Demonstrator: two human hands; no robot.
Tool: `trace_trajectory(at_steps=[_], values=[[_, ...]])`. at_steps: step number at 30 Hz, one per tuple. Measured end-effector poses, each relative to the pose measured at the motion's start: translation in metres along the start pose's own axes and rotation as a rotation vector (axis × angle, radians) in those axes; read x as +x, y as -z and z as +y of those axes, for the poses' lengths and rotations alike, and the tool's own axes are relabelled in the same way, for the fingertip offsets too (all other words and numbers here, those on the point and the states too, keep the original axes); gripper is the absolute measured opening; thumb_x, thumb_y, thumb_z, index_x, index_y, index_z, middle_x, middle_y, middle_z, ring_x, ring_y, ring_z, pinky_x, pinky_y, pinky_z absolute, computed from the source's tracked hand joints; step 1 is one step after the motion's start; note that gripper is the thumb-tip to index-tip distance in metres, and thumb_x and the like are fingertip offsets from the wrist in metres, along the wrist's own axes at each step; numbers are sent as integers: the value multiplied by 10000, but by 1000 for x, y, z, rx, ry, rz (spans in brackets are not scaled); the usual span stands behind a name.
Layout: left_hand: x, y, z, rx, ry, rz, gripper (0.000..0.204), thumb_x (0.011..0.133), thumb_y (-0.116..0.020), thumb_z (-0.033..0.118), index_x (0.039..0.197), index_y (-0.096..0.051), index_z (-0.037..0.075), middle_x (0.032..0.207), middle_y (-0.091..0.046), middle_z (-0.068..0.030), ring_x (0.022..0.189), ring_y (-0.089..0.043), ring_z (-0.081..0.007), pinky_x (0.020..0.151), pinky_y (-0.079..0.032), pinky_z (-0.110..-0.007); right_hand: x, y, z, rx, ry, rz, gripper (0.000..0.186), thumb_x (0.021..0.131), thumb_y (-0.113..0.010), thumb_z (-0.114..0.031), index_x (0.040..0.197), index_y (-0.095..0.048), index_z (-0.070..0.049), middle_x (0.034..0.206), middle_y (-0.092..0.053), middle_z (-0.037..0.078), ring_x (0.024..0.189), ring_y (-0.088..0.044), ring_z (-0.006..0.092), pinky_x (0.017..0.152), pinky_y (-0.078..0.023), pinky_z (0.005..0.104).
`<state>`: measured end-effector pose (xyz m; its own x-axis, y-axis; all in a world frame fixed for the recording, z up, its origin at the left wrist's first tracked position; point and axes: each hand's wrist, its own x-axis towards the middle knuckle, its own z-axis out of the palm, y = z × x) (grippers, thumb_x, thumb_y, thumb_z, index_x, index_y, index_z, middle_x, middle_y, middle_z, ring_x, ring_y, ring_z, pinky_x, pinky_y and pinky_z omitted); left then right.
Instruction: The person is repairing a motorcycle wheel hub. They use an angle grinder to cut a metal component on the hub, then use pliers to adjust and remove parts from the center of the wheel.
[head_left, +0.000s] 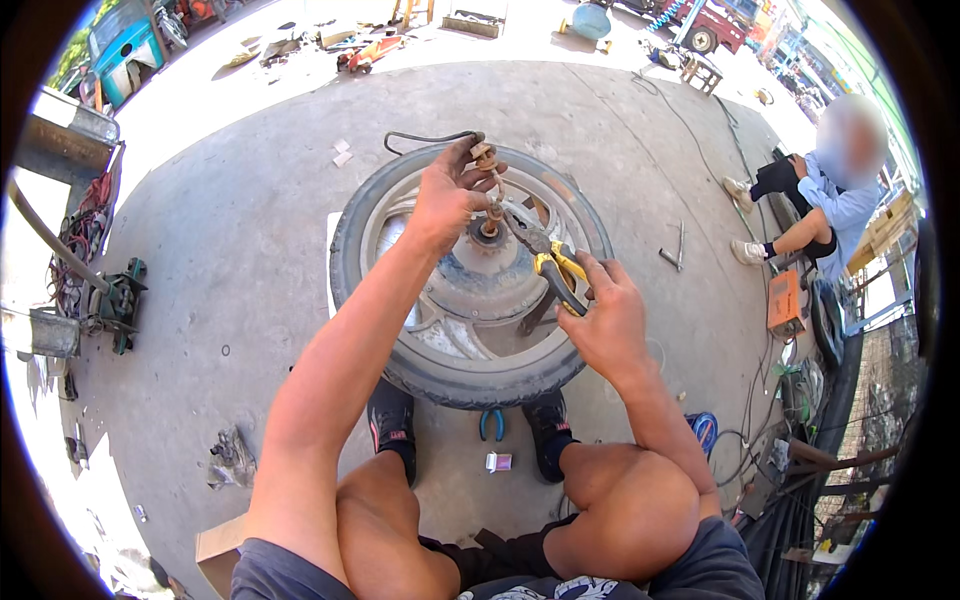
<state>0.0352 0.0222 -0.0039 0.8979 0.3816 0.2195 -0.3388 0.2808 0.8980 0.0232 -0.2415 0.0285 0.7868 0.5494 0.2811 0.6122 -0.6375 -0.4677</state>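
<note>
Right hand (612, 318) holds pliers (540, 246); left shoe (391, 418) bears pink, seemingly lettered marks.

Seated person (838, 205), orange box (785, 304), wooden stool (701, 72), rounded blue tank (591, 22)

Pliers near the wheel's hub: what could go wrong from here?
The pliers in the right hand have their tips close to the fingers of the left hand, so a slip might pinch them. The rusty fittings in the left hand could drop onto the wheel below if that grip loosens.
</note>
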Motion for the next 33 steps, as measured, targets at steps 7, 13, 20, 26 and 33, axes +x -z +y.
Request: trace_trajectory(at_steps=[7, 13, 20, 26, 33], values=[[-3, -2, 0, 13, 14, 11, 886, 657, -547, -281, 1488, -356, -41, 1381, -519, -145, 1305, -571, -297, 986, -551, -328, 8, -1, 1, -31, 23, 44, 653, 701, -809, -111, 1321, -626, -22, 1118, -633, 187, 963, -669, 372, 819, -546, 430], [-2, 0, -2, 15, 18, 3, 894, 650, -542, -283, 1490, -349, -45, 1383, -520, -146, 1302, -572, -293, 987, -548, -331, 11, -3, 1, -61, 34, 45, 634, 722, -784, -121, 1328, -627, -23, 1122, -638, 171, 962, -674, 363, 821, -547, 438], [-4, -6, 5, 51, 17, 10, 879, 655, -534, -281, 1484, -355, -50, 1378, -527, -148, 1296, -577, -284, 978, -542, -315, 10, -5, 5, -63, -22, 99, 649, 717, -791, -115, 1337, -621, -28, 1128, -637, 167, 975, -675, 357, 833, -550, 434], [-3, -3, 1, 9, 31, 14, 878, 644, -537, -285, 1475, -373, -51, 1368, -541, -147, 1300, -576, -275, 999, -533, -314, 9, -7, 5, -82, -16, 91, 662, 709, -804, -121, 1339, -621, -35, 1131, -637, 164, 975, -675, 353, 831, -551, 430], [0, -5, 2, 17, 27, 22, 878, 642, -536, -286, 1472, -381, -44, 1378, -536, -152, 1300, -576, -285, 1023, -528, -344, 7, -5, 3, -69, -24, -19, 649, 699, -787, -107, 1326, -631, -36, 1095, -644, 157, 954, -678, 350, 811, -550, 431]])
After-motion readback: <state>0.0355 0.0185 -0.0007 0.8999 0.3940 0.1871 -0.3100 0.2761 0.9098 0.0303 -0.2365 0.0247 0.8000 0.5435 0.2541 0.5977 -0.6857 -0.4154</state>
